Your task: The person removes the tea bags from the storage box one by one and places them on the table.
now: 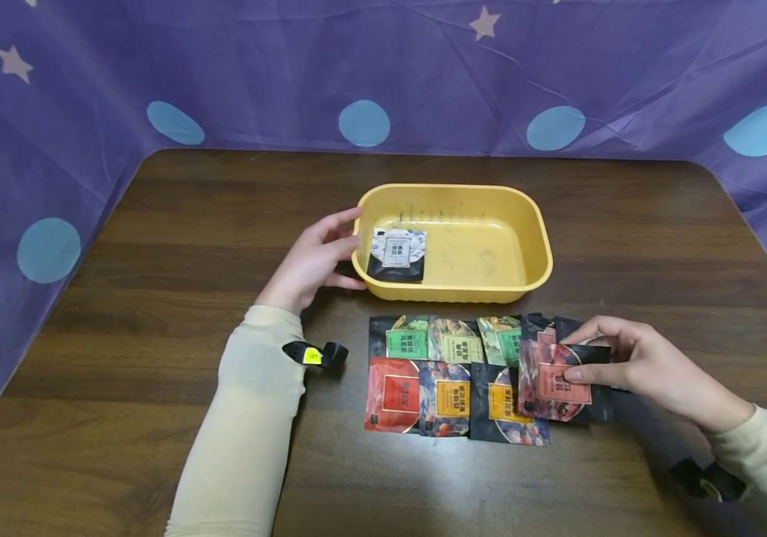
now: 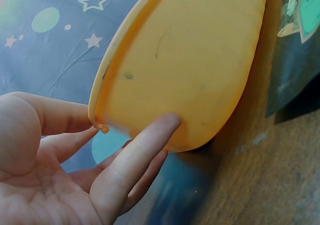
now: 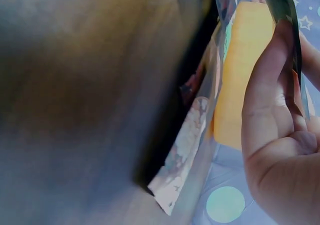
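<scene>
My left hand (image 1: 312, 261) lies against the left end of a yellow plastic basin (image 1: 451, 293). In the left wrist view, its fairly straight fingers touch the basin's rim and outer wall. My right hand (image 1: 652, 369) pinches a red and black sachet (image 1: 551, 403) between thumb and fingers, raised over the right end of the laid-out sachets. The right wrist view shows this sachet edge-on. Inside the basin, at its left, lies a white and black sachet (image 1: 397, 253).
In front of the basin, sachets lie in two overlapping rows, including a green-labelled one (image 1: 407, 344), a red one (image 1: 392, 410) and an orange-labelled one (image 1: 451, 418). The brown wooden table (image 1: 155, 298) meets a purple cloth (image 1: 263, 74) with stars and blue dots.
</scene>
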Demonstrator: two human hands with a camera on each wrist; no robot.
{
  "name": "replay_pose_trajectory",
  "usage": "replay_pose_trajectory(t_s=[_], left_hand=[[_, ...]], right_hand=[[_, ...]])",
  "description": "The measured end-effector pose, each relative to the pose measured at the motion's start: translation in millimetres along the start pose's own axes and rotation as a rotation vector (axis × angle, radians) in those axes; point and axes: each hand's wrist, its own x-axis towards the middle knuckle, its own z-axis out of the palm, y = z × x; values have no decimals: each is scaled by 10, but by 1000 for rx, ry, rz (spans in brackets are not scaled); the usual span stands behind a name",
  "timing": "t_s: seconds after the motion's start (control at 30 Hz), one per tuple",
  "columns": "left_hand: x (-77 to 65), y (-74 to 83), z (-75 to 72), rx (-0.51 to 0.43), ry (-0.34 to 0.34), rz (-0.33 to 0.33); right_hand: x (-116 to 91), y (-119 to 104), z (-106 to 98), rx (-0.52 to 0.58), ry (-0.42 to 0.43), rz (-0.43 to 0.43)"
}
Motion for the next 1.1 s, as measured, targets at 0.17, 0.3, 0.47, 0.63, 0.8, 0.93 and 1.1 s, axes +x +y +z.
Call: replay_pose_trajectory(t_s=[0.17, 0.3, 0.47, 0.63, 0.8, 0.93, 1.1], left_hand=[[-9, -2, -2, 1, 1, 5], [-14, -6, -3, 1, 1, 5], [-12, -6, 0, 0, 0, 4], [-10, -3, 2, 4, 1, 5], [-4, -3, 1, 3, 2, 5], [4, -2, -2, 4, 3, 3], [12, -2, -8, 14, 4, -3]], right_hand=[[-51, 99, 28, 26, -24, -28], [-84, 152, 52, 46, -42, -11], [-105, 168, 69, 25, -56, 38], [-91, 143, 94, -85, -13, 128], [-73, 117, 132, -222, 10, 165], [-47, 95, 155, -297, 16, 157], [-28, 99, 191, -344, 25, 136]])
